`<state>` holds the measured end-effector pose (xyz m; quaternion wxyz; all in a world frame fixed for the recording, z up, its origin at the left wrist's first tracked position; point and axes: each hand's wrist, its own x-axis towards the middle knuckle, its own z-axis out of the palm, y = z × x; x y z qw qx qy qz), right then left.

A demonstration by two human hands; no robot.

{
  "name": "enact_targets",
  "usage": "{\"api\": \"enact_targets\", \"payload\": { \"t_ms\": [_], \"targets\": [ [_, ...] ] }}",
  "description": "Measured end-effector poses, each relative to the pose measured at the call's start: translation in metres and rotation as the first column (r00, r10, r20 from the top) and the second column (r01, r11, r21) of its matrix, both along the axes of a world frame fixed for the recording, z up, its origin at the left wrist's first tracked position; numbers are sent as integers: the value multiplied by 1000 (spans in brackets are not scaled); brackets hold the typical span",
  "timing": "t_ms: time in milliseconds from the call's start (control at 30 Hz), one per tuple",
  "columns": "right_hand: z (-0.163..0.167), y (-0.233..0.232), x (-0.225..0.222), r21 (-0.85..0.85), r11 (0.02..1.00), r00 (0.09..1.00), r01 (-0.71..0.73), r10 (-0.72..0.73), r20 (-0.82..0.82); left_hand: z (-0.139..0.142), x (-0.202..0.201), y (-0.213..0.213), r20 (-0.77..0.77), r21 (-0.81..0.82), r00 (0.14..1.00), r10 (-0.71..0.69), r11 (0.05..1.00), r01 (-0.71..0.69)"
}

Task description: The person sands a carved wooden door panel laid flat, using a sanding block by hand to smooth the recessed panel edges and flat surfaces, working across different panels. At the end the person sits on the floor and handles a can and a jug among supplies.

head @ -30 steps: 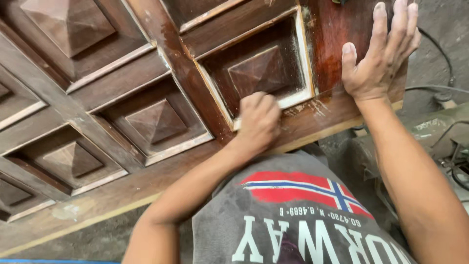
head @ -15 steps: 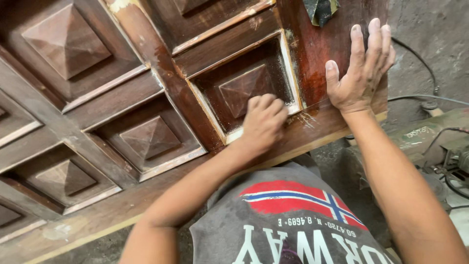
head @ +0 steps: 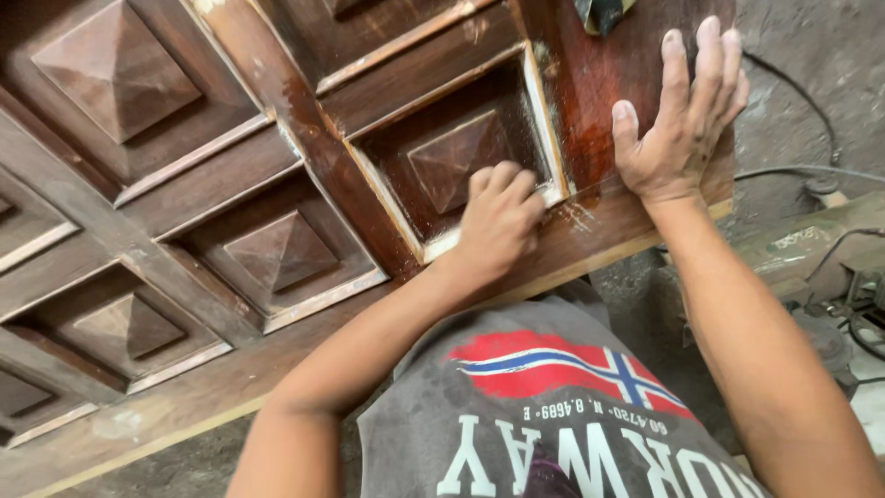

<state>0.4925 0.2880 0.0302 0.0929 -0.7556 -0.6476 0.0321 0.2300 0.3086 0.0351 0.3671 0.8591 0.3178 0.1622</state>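
The left hand (head: 501,219) was curled into a loose fist, knuckles up and fingers folded under, pressed into the lower right corner of a recessed square panel (head: 458,157) in a dark wooden door (head: 304,138) lying flat. Whether anything was pinched under those folded fingers could not be told; nothing showed past them. The fingertips sat against the pale, bare-wood moulding (head: 546,129) that framed the panel, which looked scraped and dusty there.

The right hand (head: 678,129) lay flat and fully open, four fingers together and the thumb spread, palm down on the reddish, glossy upright strip of the door, just to the right of the fist. It held nothing.

One raised pyramid block stood in the panel just above and left of the fist. Further left of the fist, three more complete panels of the same kind could be counted, each with a single pyramid: one nearest (head: 281,249), one lower and further off (head: 124,325), and one at the far top (head: 115,69). Parts of others were cut off at the edges of the view.

Below both hands hung a grey shirt (head: 553,424) bearing one flag in red, white and blue. To the right of the open hand, one dark cable (head: 802,171) ran over the rough grey ground.
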Motion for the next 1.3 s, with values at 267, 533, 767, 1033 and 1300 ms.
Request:
{"api": "enact_targets", "payload": {
  "t_ms": [267,533,767,1033,1300],
  "targets": [
    [-5,-4,4,-6,1000,1000,17,-17,3,6,2,2,-35,42,999,25,999,-24],
    [-6,-2,4,34,999,1000,11,-12,18,1,1,8,83,93,996,-39,995,31],
    [-4,-2,4,42,999,1000,3,-4,28,6,8,12,28,116,999,-37,993,33],
    [-2,-2,4,44,999,999,8,-10,32,1,12,14,41,127,995,-92,988,87],
    [0,2,2,49,998,999,34,-36,36,32,12,18,142,81,979,-147,987,137]
  ]
}}
